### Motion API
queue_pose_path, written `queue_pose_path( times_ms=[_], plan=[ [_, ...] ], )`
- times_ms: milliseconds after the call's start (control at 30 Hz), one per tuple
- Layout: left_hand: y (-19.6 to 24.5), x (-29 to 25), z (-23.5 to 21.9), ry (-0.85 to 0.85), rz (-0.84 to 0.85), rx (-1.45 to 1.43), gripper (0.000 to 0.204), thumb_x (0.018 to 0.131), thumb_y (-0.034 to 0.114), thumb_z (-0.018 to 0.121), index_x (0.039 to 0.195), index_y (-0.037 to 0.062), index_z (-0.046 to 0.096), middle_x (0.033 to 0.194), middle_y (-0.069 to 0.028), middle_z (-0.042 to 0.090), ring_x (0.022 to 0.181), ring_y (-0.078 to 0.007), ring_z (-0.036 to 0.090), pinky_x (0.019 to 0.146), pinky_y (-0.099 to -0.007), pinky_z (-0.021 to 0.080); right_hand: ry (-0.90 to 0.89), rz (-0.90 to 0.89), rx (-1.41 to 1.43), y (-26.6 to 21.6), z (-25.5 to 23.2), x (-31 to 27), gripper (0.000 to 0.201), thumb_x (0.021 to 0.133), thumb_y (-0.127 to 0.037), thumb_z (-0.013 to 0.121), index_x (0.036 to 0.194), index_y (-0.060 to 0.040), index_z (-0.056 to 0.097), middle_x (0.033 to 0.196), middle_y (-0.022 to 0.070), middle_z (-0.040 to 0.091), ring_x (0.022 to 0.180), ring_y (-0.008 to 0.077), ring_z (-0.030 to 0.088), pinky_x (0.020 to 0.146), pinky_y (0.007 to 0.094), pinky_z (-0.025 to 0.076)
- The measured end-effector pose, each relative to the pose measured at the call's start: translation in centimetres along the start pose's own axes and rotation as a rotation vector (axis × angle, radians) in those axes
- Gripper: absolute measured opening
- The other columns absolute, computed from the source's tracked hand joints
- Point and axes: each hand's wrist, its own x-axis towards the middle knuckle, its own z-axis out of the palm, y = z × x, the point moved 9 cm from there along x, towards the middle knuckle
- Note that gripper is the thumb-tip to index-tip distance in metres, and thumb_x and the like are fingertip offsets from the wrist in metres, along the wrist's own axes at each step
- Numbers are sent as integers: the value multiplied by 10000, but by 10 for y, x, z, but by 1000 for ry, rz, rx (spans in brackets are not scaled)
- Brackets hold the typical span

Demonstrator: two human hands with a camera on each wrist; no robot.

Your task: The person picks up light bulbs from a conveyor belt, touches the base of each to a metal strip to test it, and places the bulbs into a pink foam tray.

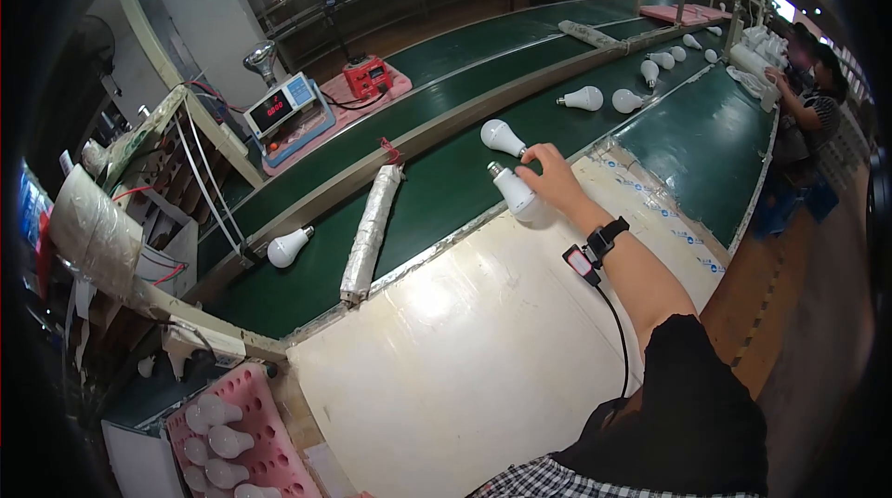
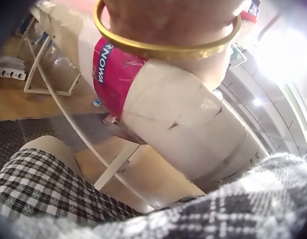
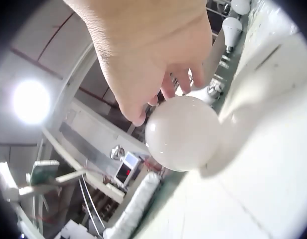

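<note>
In the head view my right hand (image 1: 557, 184) reaches over the work board, fingers slightly bent and thumb apart from them. A white LED bulb (image 1: 517, 196) sits right beside the thumb, its screw base pointing away from me. At the index fingertip is the base end of another bulb (image 1: 503, 137) on the green belt. The right wrist view shows the near bulb's round globe (image 3: 182, 133) in front of the fingers (image 3: 183, 82). Of my left arm, a wrist (image 2: 173, 25) with a gold bangle (image 2: 168, 50) shows above a white tape-wrapped surface; its fingers are hidden.
More bulbs (image 1: 581, 98) lie along the green belt (image 1: 446, 163). A wrapped bar (image 1: 372, 233) crosses it at left. A pink foam tray (image 1: 269, 433) holds several bulbs at lower left. Beyond the rail stand a digital meter (image 1: 279, 106) and a red device (image 1: 368, 78).
</note>
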Motion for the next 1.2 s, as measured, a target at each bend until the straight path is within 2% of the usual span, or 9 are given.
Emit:
queue_pose_path(
  times_ms=[133, 233, 367, 400, 467, 500, 600, 867, 1200],
  plan=[
    [0, 1, -2, 28, 12, -26, 169, 891, 86, 571, 743, 6, 549, 724, -176, 536, 674, -372, 519, 593, -457, 422, -507, 36, 301, -71, 90, -51, 608, 822, -367, 692, 1283, -32, 480, 1162, 202, 568, 1117, 351, 567, 969, 396, 453],
    [-17, -2, 3, 75, -1, -103, 173, 811, 66, 589, 679, 16, 490, 652, -129, 477, 577, -325, 482, 522, -430, 359, -716, -40, -263, -130, 108, -68, 648, 759, -371, 726, 1256, -26, 497, 1167, 205, 571, 1077, 362, 592, 888, 435, 510],
    [-17, -2, 0, 88, -6, -138, 187, 844, 59, 577, 696, -2, 477, 660, -148, 459, 595, -335, 468, 548, -429, 364, -853, 129, -296, -120, 122, -60, 667, 748, -289, 730, 1316, -49, 476, 1253, 194, 544, 1113, 324, 591, 872, 420, 519],
    [-15, -1, -1, 91, 13, -127, 172, 826, 62, 592, 693, 9, 496, 664, -140, 484, 593, -332, 487, 540, -432, 376, -853, 116, -300, -119, 116, -62, 667, 748, -289, 730, 1316, -49, 476, 1253, 194, 544, 1113, 324, 591, 872, 420, 519],
    [-16, -3, -4, 104, 27, -119, 157, 809, 66, 607, 690, 20, 515, 668, -132, 509, 590, -330, 506, 533, -435, 388, -718, 558, 681, -120, 107, -81, 777, 783, -274, 730, 1436, -67, 365, 1285, 150, 530, 1155, 262, 565, 908, 401, 499],
    [-16, -3, -3, 95, 27, -138, 172, 824, 65, 598, 691, 15, 501, 669, -135, 498, 597, -329, 500, 540, -428, 385, -680, 553, 992, -134, 101, -94, 867, 815, -264, 729, 1510, -92, 240, 1290, 116, 514, 1170, 213, 536, 939, 372, 474],
    [-15, 0, -3, 98, 32, -148, 188, 839, 67, 591, 690, 12, 491, 669, -138, 489, 604, -327, 498, 547, -421, 385, -708, 777, 1411, -166, 90, -139, 626, 887, -313, 661, 1392, -76, 378, 1228, 116, 563, 1093, 232, 599, 870, 383, 536],
    [-14, -1, -6, 94, 58, -110, 171, 818, 108, 626, 687, 47, 535, 661, -116, 535, 591, -321, 539, 528, -422, 431, -813, 1019, 1514, -220, 101, -203, 425, 1016, -368, 363, 1287, -57, 464, 1063, 168, 651, 950, 286, 674, 847, 384, 549],
    [-16, 0, -4, 51, 59, -126, 178, 823, 113, 629, 691, 56, 524, 668, -110, 533, 597, -321, 540, 528, -417, 431, -739, 1126, 1488, -202, 106, -218, 415, 966, -328, 512, 1261, -47, 437, 1026, 177, 629, 964, 341, 668, 751, 472, 585]
  ],
)
